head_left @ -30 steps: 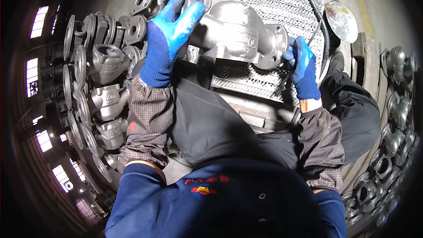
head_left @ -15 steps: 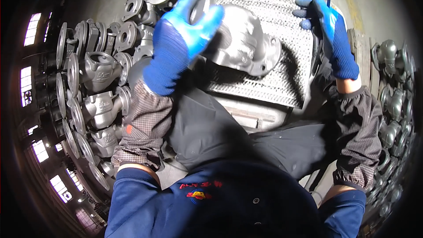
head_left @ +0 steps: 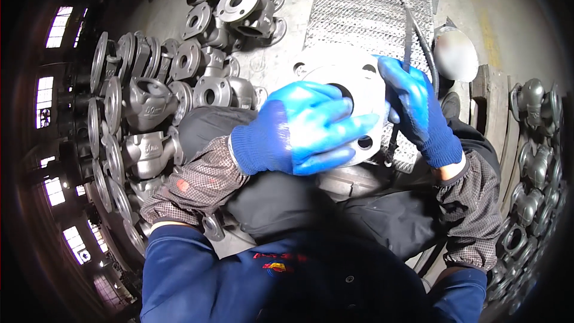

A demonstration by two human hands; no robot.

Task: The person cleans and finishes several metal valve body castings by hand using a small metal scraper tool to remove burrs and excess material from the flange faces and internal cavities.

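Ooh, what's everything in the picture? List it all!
flanged casting: 1, grey, centre
other castings: many, grey, both sides
textured plate: 1, silver, beyond flanged casting
hose: at least 1, black, plate's right side
round disc: 1, pale, right of plate
wooden slats: several, brownish, right side
windows: several, white, far left
floor: 1, grey, upper area
trousers: 1 pair, dark, lower middle
top: 1, navy, bottom
sleeve covers: 2, checked brown, lower sides
left hand: 1, blue-gloved, on flanged casting
right hand: 1, blue-gloved, casting's right edge

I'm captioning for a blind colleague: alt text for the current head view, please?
A blue-gloved left hand lies across a bright metal flange, the right hand at its right edge, over a textured plate, with grey metal castings on both sides.
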